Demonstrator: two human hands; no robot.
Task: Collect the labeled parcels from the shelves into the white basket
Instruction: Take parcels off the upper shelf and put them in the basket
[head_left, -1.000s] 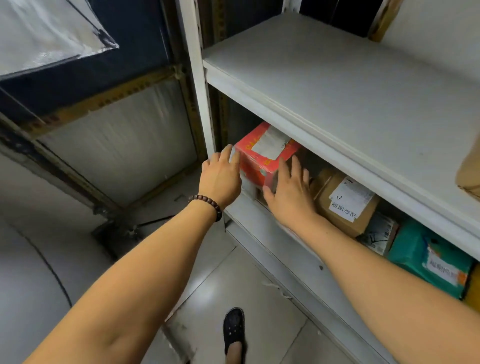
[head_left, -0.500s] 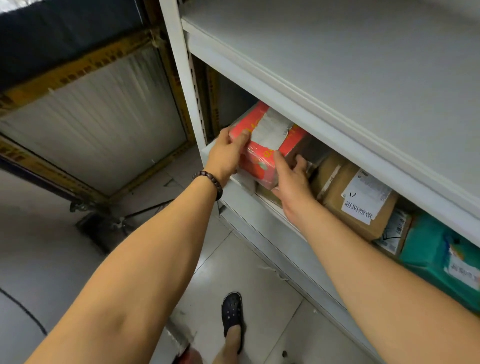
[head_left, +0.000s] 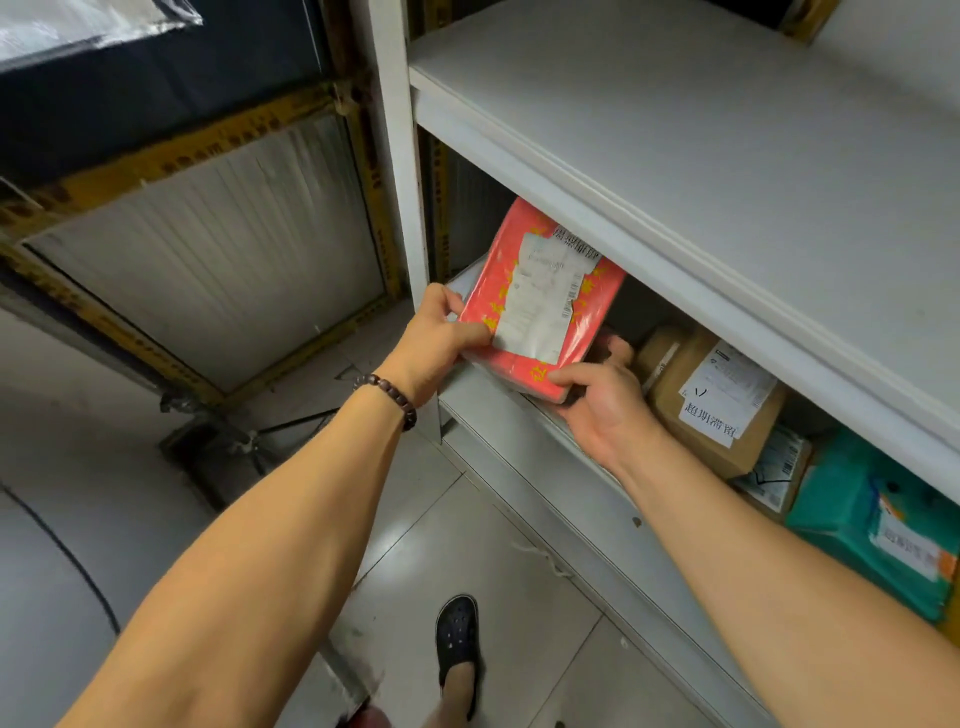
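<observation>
A red parcel (head_left: 498, 291) with a white shipping label is tilted up at the left end of the lower shelf (head_left: 524, 441). My left hand (head_left: 434, 343) grips its left edge, thumb over the front face. My right hand (head_left: 602, 400) holds its lower right corner from underneath. To the right on the same shelf sit a brown cardboard parcel (head_left: 675, 405) with a white label, a small labeled packet (head_left: 779, 467) and a teal parcel (head_left: 852, 519). The white basket is out of view.
The upper shelf board (head_left: 701, 135) overhangs the parcels. A white upright post (head_left: 397, 156) stands just left of my left hand. My foot in a black shoe (head_left: 457, 639) is on the tiled floor below. A framed panel (head_left: 218, 244) leans at the left.
The red parcel has been tipped up and drawn toward the shelf's front edge, its labeled face now turned to me. Both hands went from touching its sides to holding it.
</observation>
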